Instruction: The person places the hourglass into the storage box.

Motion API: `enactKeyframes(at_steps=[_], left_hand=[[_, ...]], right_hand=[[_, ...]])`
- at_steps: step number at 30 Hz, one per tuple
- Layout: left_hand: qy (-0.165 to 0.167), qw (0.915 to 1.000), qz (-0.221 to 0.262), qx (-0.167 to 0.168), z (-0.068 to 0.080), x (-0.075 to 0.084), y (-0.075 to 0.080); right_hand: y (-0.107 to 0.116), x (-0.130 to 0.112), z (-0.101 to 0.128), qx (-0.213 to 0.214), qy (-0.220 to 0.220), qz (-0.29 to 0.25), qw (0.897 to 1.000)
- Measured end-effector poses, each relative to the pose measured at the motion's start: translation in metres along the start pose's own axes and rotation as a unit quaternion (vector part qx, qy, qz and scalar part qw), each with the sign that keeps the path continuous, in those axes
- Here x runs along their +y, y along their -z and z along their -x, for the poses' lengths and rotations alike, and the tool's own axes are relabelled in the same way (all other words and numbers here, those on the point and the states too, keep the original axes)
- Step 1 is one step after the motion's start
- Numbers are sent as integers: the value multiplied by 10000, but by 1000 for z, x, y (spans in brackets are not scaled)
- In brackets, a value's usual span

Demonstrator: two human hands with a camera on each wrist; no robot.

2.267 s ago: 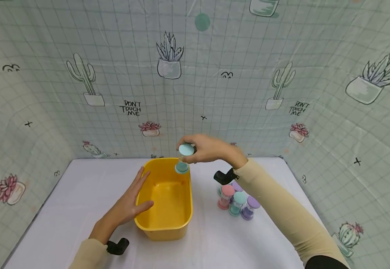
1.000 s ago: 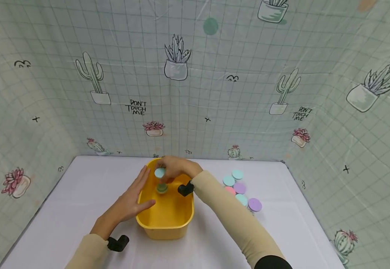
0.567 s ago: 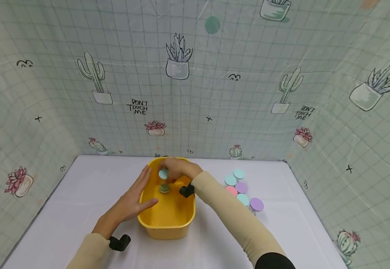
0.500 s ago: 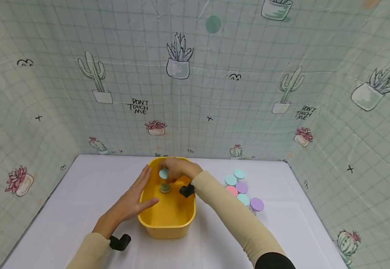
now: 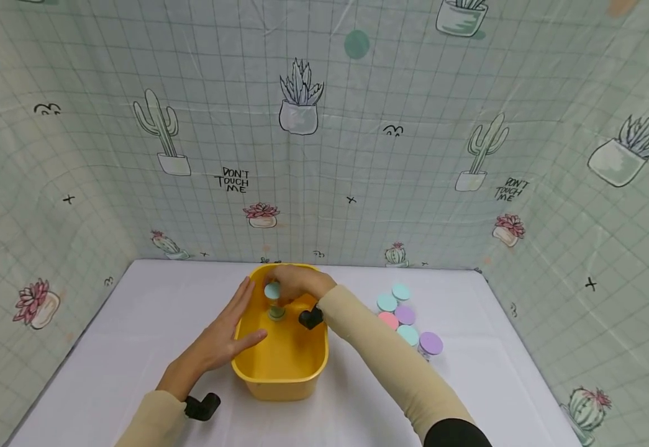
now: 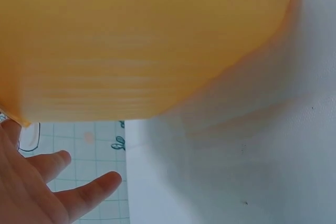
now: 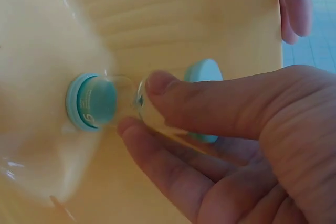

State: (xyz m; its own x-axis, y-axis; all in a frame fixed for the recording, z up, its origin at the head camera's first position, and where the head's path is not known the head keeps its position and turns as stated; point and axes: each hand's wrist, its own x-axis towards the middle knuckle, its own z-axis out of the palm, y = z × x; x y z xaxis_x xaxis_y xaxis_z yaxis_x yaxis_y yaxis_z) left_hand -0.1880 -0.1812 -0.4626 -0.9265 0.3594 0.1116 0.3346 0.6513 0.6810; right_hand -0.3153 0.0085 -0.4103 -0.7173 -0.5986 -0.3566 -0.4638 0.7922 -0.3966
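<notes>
A yellow plastic bin stands on the white table. Inside its far end, my right hand pinches a small sand timer with teal caps and a clear glass body. In the right wrist view, thumb and fingers are round the glass waist and teal sand lies at the base end. The timer stands roughly upright close to the bin floor; whether it touches cannot be told. My left hand rests along the bin's left rim, fingers straight and thumb reaching over the edge.
Right of the bin, several more sand timers stand in a cluster: teal ones, purple ones and a pink one. Behind the white table hangs a grid-patterned cloth with printed cacti.
My right hand has carried the teal sand timer from above the bin's far right rim down inside. Over the last second it has barely moved. The left hand stays on the rim.
</notes>
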Motion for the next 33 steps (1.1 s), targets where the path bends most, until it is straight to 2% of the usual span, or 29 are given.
enactKeyframes(at_steps=[25,29,33], left_hand=[[-39,9998,206,63,3,-1,-1],[22,9994,318,91,4,-1,-2],[45,9989,446,97,2,0,-4]], right_hand=[[16,1,8,-409,-147,-139,9990],[24,2,17,-560,-70,-525,9970],[35,10,31,-603,197,-942,9935]])
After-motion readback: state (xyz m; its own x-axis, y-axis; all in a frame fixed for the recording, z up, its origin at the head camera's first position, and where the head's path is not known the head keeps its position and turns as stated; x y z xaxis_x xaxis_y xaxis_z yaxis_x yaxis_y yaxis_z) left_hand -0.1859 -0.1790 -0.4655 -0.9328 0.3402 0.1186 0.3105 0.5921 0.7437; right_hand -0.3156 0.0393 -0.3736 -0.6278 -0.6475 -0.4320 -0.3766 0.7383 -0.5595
